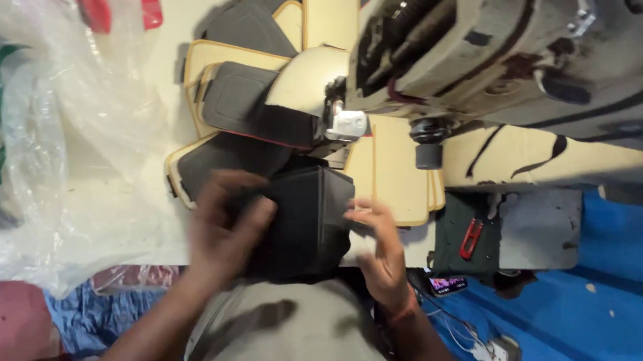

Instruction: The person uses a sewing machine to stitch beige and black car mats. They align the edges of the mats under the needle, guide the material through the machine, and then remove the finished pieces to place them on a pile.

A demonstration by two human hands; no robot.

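A dark grey fabric piece [307, 218], folded with seams, lies at the near edge of the white table [124, 209], just in front of the sewing machine needle area [344, 122]. My left hand [226, 225] rests flat on its left side, blurred by motion. My right hand [377, 248] touches its right edge with fingers spread. Another dark piece with cream backing [244, 95] sits under the machine arm behind it.
A large cream sewing machine [523, 46] fills the upper right. Cream and grey cut pieces [328, 10] are stacked behind. Clear plastic bags [46, 132] lie at left. Red snips [470, 238] rest on a dark pad at right; a phone [447, 285] lies below.
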